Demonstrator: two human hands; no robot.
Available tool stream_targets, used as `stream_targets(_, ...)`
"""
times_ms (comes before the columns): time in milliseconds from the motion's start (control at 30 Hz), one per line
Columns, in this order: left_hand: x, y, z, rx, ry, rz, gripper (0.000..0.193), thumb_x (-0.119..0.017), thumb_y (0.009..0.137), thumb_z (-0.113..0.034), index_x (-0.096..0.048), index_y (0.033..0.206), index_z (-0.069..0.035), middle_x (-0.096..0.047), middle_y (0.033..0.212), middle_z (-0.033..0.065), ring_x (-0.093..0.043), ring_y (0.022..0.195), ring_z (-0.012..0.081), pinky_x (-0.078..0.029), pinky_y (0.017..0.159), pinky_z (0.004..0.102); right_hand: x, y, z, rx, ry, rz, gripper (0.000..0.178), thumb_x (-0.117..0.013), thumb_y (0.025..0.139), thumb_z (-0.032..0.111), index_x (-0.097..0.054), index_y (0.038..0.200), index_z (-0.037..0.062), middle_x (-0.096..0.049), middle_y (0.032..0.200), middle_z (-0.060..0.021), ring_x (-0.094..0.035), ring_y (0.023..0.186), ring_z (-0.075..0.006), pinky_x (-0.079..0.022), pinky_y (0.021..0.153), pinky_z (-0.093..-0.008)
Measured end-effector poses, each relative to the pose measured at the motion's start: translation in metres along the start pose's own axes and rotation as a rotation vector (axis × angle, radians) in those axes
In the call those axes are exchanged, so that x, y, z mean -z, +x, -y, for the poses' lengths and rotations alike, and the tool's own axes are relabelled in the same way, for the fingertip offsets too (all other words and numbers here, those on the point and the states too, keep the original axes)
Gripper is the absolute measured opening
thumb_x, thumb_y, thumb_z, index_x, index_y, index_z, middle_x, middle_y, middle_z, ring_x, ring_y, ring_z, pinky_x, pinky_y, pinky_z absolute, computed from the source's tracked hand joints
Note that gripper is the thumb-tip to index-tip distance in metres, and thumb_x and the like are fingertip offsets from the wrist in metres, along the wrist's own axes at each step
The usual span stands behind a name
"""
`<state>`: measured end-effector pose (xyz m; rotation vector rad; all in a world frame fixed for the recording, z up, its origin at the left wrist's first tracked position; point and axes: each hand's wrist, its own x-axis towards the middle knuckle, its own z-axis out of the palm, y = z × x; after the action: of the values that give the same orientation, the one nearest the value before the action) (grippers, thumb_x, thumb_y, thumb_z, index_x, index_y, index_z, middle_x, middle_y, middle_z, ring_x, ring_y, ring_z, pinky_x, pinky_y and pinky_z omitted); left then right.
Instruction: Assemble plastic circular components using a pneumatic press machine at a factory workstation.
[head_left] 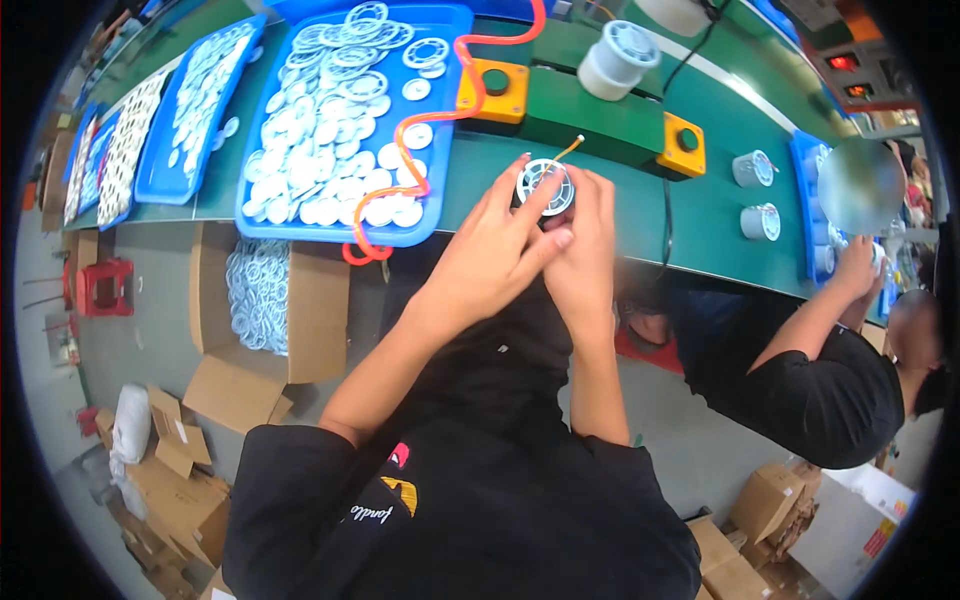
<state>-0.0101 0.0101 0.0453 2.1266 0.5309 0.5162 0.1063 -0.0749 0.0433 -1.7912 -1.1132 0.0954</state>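
Observation:
Both my hands are closed around a round white plastic housing with a spoked face (546, 187), close to the table's front edge. A short yellow wire sticks up from it, away from me. My left hand (490, 245) grips its left side, with a finger across the spoked face. My right hand (583, 235) wraps its right side and underside. Just beyond stands a green fixture (590, 115) with a yellow button box at each end. A white cylindrical piece with a grey spoked top (620, 60) sits on the fixture.
A blue tray (255, 222) of white discs and spoked rings lies left, crossed by a red coiled hose (405, 130). Two white cups (760, 222) stand right. Below the table is a carton of rings (318, 300). A co-worker (810, 385) works at the right.

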Motion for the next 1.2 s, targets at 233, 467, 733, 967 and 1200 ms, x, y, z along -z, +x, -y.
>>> stream_targets(233,-0.013,-0.004,0.022,-0.081,-0.025,-0.225,0.061,-0.071,0.101,-0.020,-0.050,0.155,-0.002,-0.050,0.154,0.0251,-0.059,0.132,0.0448,-0.049,0.110,0.0472,-0.011,-0.004,0.005,-0.199,0.110,0.096,0.055,-0.077,0.087,-0.004,-0.055,0.138,-0.0041,-0.061,0.122,-0.0210,-0.069,0.102,-0.0371,-0.058,0.083,-0.0413)
stream_targets(467,-0.026,0.003,0.035,-0.137,-0.068,-0.435,0.072,-0.087,0.086,-0.012,-0.053,0.148,0.000,-0.062,0.137,0.0228,-0.065,0.122,0.0439,-0.055,0.101,0.0468,0.027,-0.002,0.008,-0.093,-0.139,0.159,0.044,-0.067,0.093,-0.007,-0.062,0.136,-0.0026,-0.063,0.131,-0.0166,-0.064,0.079,-0.0211,-0.055,0.071,-0.0326)
stream_targets(733,-0.028,0.002,0.034,-0.006,-0.155,-0.404,0.064,-0.084,0.081,-0.005,-0.055,0.139,0.001,-0.061,0.134,0.0242,-0.059,0.124,0.0450,-0.053,0.101,0.0493,-0.038,0.086,0.099,0.510,-0.082,0.170,0.016,-0.072,0.091,-0.005,-0.074,0.106,-0.0023,-0.075,0.112,-0.0168,-0.075,0.096,-0.0279,-0.059,0.081,-0.0347)
stream_targets(967,-0.028,0.010,0.034,-0.066,-0.087,-0.407,0.043,-0.077,0.087,-0.012,-0.065,0.127,-0.001,-0.066,0.124,0.0252,-0.057,0.121,0.0508,-0.046,0.101,0.0570,-0.172,0.164,0.086,0.332,-0.819,0.780,0.027,-0.069,0.087,0.002,-0.081,0.111,-0.0003,-0.078,0.111,-0.0258,-0.078,0.105,-0.0395,-0.065,0.086,-0.0470)
stream_targets(1200,-0.007,0.010,0.034,-0.111,-0.094,-0.320,0.044,-0.079,0.088,-0.016,-0.065,0.127,-0.001,-0.065,0.127,0.0256,-0.056,0.122,0.0511,-0.044,0.104,0.0579,-0.191,0.156,0.078,0.339,-1.040,0.717,0.029,-0.074,0.088,0.007,-0.079,0.113,-0.0049,-0.074,0.119,-0.0256,-0.074,0.110,-0.0383,-0.064,0.084,-0.0432)
